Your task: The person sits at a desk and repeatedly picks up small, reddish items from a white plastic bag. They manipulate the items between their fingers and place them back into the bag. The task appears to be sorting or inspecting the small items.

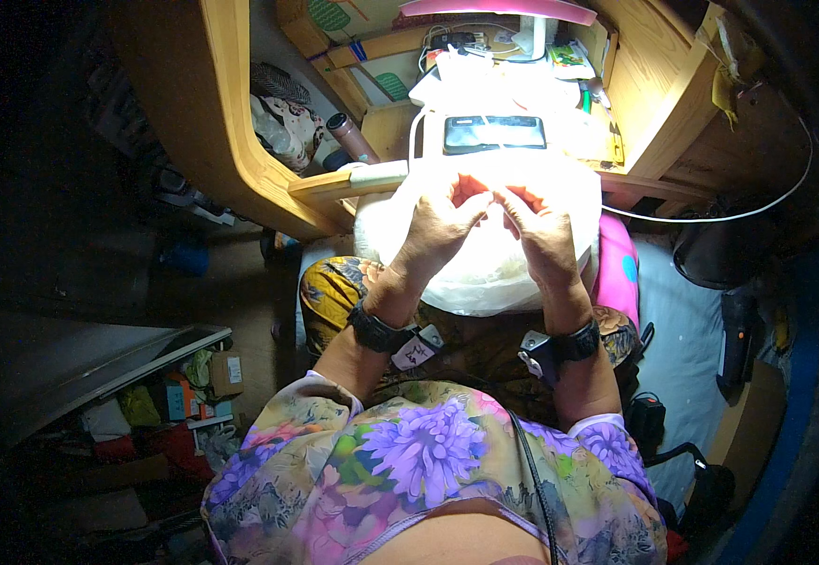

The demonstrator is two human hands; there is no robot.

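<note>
My left hand (445,208) and my right hand (536,215) meet under strong light, thumbs and fingertips pinched close together. Whatever may lie between the fingertips is too small and overexposed to make out. Beneath both hands, a bulging white plastic bag or lined container (480,286) rests at my lap. Just beyond the fingers lies a dark smartphone (494,134), a pale cord crossing its face. Each wrist wears a black strap with a small device, the left strap (378,328) and the right strap (579,342).
A pink-shaded lamp (501,8) glares over the wooden frame (353,185). Behind its front rail leans a pink metallic bottle (351,138). A white cable (734,219) loops at right, above a pale blue sheet (685,332). Boxes and bags crowd an open drawer or bin (134,378) at lower left.
</note>
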